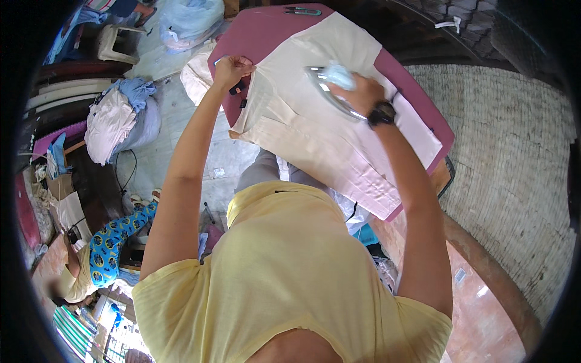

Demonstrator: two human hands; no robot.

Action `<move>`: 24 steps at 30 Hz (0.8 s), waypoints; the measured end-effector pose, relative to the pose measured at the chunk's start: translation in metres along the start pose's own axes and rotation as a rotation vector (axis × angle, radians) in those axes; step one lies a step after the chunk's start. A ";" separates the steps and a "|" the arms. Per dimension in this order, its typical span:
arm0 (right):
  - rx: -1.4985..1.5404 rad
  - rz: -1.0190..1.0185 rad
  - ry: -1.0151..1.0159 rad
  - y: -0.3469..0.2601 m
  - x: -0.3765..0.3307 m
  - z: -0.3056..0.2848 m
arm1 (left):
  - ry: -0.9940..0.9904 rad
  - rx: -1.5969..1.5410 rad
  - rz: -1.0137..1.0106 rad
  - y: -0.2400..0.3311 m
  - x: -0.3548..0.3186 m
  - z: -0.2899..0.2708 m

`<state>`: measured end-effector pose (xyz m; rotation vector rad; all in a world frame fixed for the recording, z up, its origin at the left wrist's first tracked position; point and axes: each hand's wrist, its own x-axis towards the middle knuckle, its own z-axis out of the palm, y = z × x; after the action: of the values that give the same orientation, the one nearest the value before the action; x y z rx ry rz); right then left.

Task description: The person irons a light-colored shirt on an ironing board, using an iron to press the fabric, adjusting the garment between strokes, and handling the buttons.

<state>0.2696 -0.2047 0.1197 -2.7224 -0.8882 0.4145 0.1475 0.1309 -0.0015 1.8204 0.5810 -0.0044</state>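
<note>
Left hand [234, 72]: thin cream fabric [296, 69] pinched at edge (likely light, soft, slippery; best held there)
Right hand [366, 97]: pointed silver-and-pale-blue iron [338, 77] gripped

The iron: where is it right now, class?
In the head view, the iron is right of centre, toward the top, over the pale cloth, held by the right hand.

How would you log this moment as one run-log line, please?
left hand: pinches edge of cream garment | right hand: holds iron over it | surface: maroon board | also: green snips at far end
</note>
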 end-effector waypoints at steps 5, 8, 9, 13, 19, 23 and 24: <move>0.025 0.402 -0.027 0.140 -0.076 -0.044 | 0.032 0.327 0.042 -0.001 0.004 0.011; 0.215 0.518 -0.077 0.165 -0.080 -0.037 | 0.110 0.423 0.301 0.006 0.010 0.022; 0.261 0.427 -0.064 0.151 -0.074 -0.030 | 0.096 0.398 0.290 0.017 0.012 0.030; -0.244 -0.214 -0.017 0.065 -0.019 0.021 | -0.148 0.580 0.222 0.009 0.033 0.030; 0.074 0.044 0.028 -0.043 -0.027 0.039 | -0.144 0.507 0.265 -0.026 0.050 0.027; -0.072 0.031 0.054 0.032 -0.088 0.026 | -0.079 0.315 0.385 -0.040 0.055 0.014; -0.114 0.083 0.062 0.059 -0.116 0.009 | -0.096 0.429 0.342 -0.034 0.054 0.018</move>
<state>0.2087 -0.3197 0.1146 -2.8666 -0.8081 0.3030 0.1873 0.1427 -0.0533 2.3048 0.2006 0.0155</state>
